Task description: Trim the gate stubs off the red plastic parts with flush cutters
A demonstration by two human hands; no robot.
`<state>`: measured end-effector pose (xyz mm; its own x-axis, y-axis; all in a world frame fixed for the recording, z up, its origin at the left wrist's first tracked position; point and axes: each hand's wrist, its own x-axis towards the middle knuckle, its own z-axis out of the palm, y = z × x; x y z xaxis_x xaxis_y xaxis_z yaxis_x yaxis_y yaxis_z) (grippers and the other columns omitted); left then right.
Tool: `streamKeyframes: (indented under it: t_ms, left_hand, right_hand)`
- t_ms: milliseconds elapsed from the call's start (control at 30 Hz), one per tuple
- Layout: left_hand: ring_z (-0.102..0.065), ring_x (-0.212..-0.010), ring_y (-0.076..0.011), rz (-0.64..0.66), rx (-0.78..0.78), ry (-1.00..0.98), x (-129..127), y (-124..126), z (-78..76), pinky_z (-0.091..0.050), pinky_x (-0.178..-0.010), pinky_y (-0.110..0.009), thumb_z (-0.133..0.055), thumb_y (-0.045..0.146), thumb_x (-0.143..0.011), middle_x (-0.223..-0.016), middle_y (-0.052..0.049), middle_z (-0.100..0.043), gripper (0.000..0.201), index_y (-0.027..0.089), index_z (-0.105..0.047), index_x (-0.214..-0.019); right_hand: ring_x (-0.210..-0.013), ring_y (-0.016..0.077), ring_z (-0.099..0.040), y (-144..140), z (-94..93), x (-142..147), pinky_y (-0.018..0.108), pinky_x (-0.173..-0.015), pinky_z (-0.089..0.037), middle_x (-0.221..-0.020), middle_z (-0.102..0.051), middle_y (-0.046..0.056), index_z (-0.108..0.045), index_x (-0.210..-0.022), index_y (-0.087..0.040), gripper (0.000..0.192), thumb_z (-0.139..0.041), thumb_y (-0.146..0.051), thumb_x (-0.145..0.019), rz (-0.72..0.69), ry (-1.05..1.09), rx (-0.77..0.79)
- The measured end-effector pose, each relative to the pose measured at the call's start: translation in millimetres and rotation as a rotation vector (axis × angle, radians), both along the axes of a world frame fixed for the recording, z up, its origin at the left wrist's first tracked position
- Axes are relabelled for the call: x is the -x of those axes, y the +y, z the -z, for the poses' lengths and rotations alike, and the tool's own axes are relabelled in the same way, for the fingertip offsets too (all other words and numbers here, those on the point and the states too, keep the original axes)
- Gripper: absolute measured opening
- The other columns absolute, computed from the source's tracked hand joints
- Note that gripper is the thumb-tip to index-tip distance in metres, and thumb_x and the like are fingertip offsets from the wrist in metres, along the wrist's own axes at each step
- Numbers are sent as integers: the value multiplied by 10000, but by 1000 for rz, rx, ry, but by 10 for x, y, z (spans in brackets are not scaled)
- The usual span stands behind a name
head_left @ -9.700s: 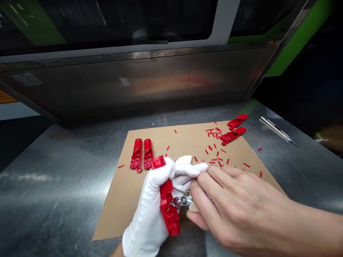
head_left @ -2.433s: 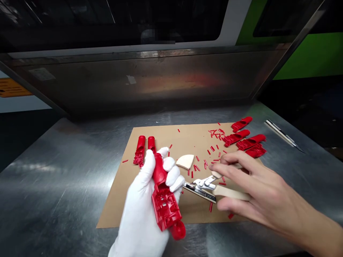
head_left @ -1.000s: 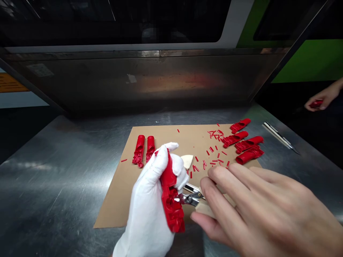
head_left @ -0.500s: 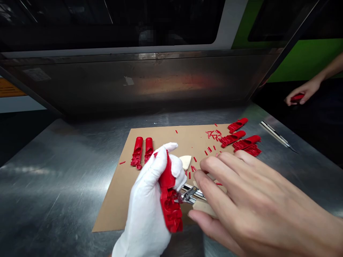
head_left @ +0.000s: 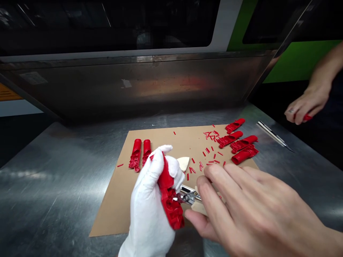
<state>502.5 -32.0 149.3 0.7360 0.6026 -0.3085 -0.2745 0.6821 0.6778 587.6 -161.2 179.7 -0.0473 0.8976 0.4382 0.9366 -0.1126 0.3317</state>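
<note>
I can't read any writing from here. Beyond the gloved left hand point(head_left: 150, 210), 2 pale stickers point(head_left: 33, 77) on the metal panel point(head_left: 166, 80) are too faint; far off to its left, an orange sign point(head_left: 8, 93) shows only blurred dark lines.

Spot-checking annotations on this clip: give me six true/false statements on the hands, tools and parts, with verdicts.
1. Both of the worker's hands wear white gloves. False: only the left hand does; the right hand is bare.
2. The left hand holds a red part. True.
3. The right hand holds a plier-like tool, its tip at that part. True.
4. The slim pointed tool lies on the cardboard. False: the slim pointed tool lies on the metal table, right of the cardboard.
5. Only one loose red part lies at the right. False: four loose red parts are there.
6. A second person's hand holds something red. True.
</note>
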Motion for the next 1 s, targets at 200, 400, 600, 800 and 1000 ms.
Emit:
streamKeyframes:
  t_ms: [200,400,600,800,1000]
  left_hand:
    - [-353,-623,-124,29,-1,26,9,20,-11,-357,-567,-260,-556,379,-978,-730,9,-391,176,221,-616,-1029]
    - [-292,-601,-117,156,42,2,55,78,-13,-346,-556,-244,-568,379,-974,-698,16,-358,165,220,-593,-1008]
    - [-251,-614,-111,305,221,-145,53,130,29,-315,-569,-218,-513,343,-1017,-711,26,-313,170,195,-581,-968]
    - [-270,-611,-101,327,269,-140,68,167,44,-345,-582,-207,-475,285,-1028,-698,28,-349,182,154,-575,-953]
    - [-320,-616,-99,277,219,-113,43,127,42,-379,-588,-208,-504,275,-1015,-710,17,-398,158,150,-588,-968]
  right_hand:
    - [-514,239,-535,20,-37,-42,358,-421,-319,-683,-572,78,-686,-743,-173,303,-543,-311,-972,-17,59,16]
    - [-546,216,-517,-8,-5,-119,341,-442,-336,-740,-557,60,-642,-772,-182,310,-538,-379,-988,-44,169,57]
    - [-561,207,-515,-34,41,-147,344,-446,-340,-771,-567,70,-625,-785,-174,355,-493,-397,-1028,-92,189,55]
    - [-593,195,-559,-192,143,-295,339,-479,-382,-857,-610,84,-630,-964,-151,348,-469,-446,-1057,-2,282,-79]
    - [-643,147,-575,-255,311,-252,242,-505,-467,-867,-592,0,-532,-1039,-255,371,-608,-609,-958,28,961,-28]
